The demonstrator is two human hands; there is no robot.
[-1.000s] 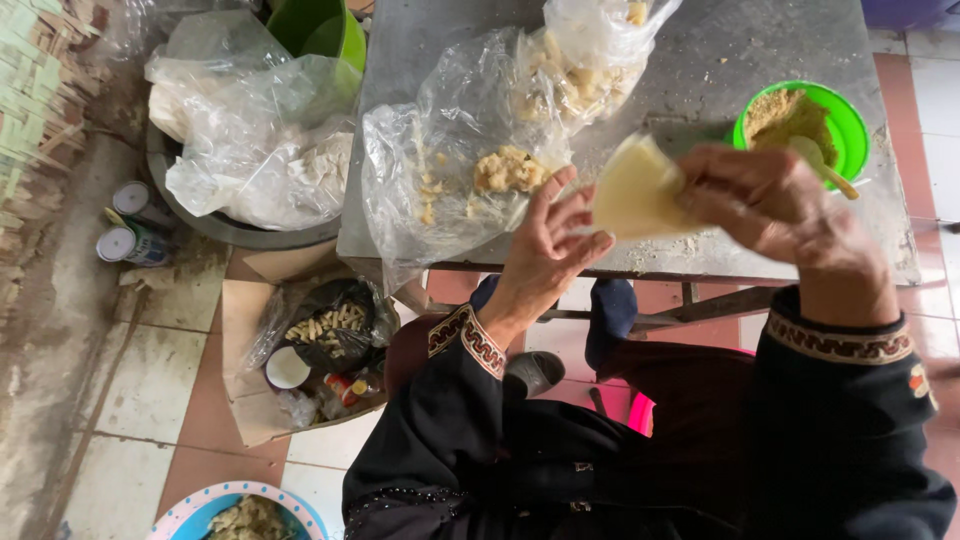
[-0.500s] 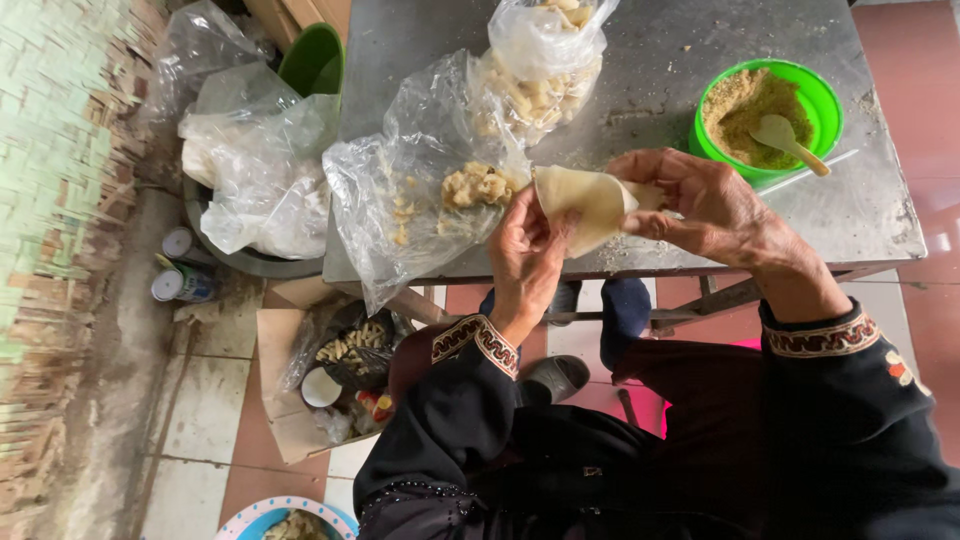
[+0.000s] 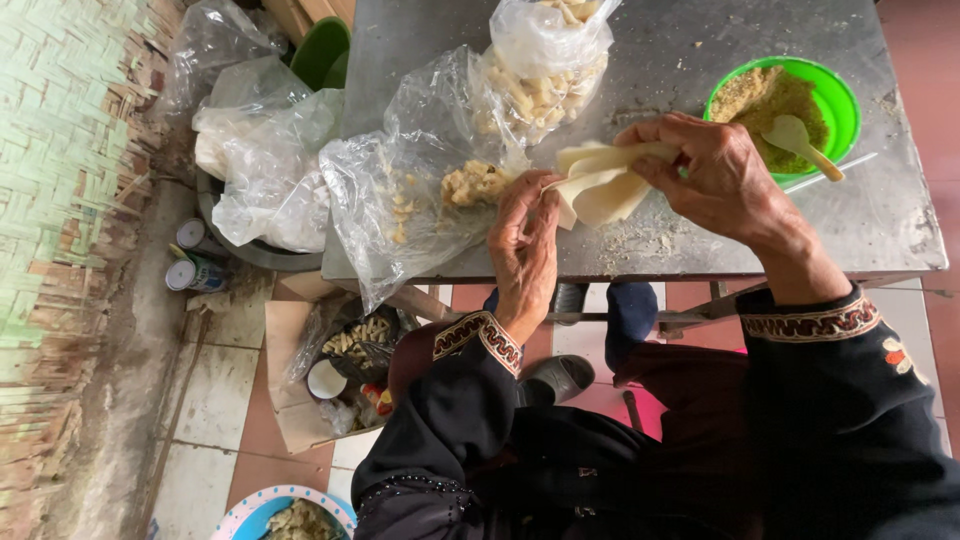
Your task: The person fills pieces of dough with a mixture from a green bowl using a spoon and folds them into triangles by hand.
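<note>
1. The pale dough wrapper [image 3: 600, 185] sits folded between our hands, above the front edge of the metal table [image 3: 900, 215].
2. Our right hand [image 3: 715, 175] pinches the wrapper's upper edge with curled fingers; our left hand [image 3: 525, 250] presses its fingertips against the wrapper's left side.
3. A green bowl of crumbly filling [image 3: 840, 100] with a pale spoon [image 3: 800, 140] stands just beyond the right hand.
4. Clear plastic bags [image 3: 420, 170] holding pale pieces lie beside the left hand.
</note>
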